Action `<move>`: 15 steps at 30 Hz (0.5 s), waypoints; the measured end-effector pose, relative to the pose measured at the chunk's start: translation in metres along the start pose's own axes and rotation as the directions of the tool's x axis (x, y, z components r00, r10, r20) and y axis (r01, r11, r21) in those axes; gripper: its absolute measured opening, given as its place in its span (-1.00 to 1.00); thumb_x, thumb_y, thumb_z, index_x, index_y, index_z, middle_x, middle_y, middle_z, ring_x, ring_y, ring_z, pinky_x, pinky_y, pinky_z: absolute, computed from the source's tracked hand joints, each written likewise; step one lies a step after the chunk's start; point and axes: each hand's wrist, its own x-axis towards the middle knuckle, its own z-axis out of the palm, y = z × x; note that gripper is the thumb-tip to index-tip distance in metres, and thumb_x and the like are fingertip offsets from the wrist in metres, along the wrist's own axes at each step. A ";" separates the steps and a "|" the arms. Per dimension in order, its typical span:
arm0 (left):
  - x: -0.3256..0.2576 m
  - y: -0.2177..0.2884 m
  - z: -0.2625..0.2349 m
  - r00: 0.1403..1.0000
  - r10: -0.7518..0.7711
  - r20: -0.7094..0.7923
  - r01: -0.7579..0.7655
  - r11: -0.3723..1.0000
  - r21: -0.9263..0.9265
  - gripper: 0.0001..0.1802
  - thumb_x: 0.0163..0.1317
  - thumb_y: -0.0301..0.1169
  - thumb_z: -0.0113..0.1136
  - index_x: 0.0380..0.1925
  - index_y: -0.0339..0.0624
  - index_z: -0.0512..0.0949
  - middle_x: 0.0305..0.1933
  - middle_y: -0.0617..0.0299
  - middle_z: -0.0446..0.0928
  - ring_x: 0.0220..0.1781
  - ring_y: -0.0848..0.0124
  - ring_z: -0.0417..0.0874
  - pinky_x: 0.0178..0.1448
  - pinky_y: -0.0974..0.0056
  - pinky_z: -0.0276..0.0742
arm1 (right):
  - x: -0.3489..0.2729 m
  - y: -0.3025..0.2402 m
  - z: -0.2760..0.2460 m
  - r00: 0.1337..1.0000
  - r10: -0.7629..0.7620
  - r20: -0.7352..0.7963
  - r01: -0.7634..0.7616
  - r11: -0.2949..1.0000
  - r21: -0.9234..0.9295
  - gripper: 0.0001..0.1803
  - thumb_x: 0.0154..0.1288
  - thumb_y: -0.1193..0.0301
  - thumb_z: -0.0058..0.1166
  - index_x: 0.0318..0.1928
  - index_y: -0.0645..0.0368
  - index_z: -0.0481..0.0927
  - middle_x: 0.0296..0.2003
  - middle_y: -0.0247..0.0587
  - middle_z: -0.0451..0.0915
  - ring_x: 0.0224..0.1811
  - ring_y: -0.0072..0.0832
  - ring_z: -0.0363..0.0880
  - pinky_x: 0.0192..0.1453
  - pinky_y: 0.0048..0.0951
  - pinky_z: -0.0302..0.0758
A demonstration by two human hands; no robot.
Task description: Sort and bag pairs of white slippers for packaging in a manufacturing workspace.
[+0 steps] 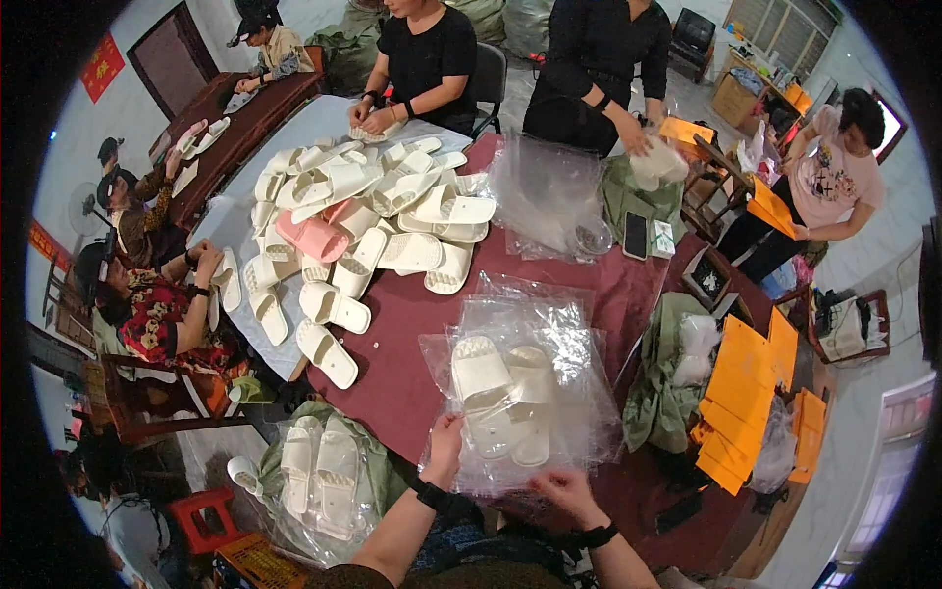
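In front of me a pair of cream slippers lies on a stack of clear plastic bags. Film covers at least part of the right slipper, which looks hazier. My left hand is closed at the left edge of a clear plastic bag, beside the left slipper's heel. At the bag's near edge, my right hand has its fingers bent together on the film, just right of the heels. Both wrists wear dark bands.
Loose cream slippers heap up at the left, with a pink slipper among them. Bagged slippers rest on a green sack at lower left. A phone and orange packages lie rightward. Co-workers surround the table.
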 end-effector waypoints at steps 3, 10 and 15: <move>-0.008 0.009 0.004 0.996 -0.084 0.036 0.084 0.996 -0.003 -0.82 0.28 -0.40 0.03 -0.19 -0.25 0.44 -0.37 0.34 0.43 -0.28 0.51 0.39 -0.17 0.35 0.36 | 0.023 -0.004 -0.027 0.889 0.017 -0.457 -0.031 0.999 -0.022 -0.69 0.32 0.33 0.09 -0.03 0.26 0.55 -0.11 -0.23 0.58 -0.17 -0.63 0.53 -0.18 -0.57 0.52; -0.036 0.029 0.048 0.993 -0.087 -0.074 0.079 0.991 -0.109 -0.42 0.16 -0.26 0.30 0.07 -0.30 0.29 -0.20 0.11 0.53 -0.22 0.34 0.58 -0.20 0.23 0.53 | 0.123 0.107 -0.037 0.758 -0.124 -0.640 0.035 0.988 -0.151 -0.62 0.36 0.34 -0.04 0.12 0.27 0.43 -0.05 -0.10 0.56 -0.08 -0.39 0.55 -0.01 -0.41 0.49; -0.039 0.039 0.030 0.944 -0.119 0.307 0.096 0.991 0.091 -0.45 0.06 -0.53 0.23 0.10 -0.35 0.37 -0.09 0.09 0.56 -0.14 0.30 0.61 -0.05 0.24 0.54 | 0.121 0.083 -0.023 0.810 -0.020 -0.585 -0.062 0.991 -0.120 -0.50 0.35 0.27 -0.11 0.19 0.35 0.34 0.03 0.16 0.51 0.10 0.00 0.47 0.17 -0.21 0.39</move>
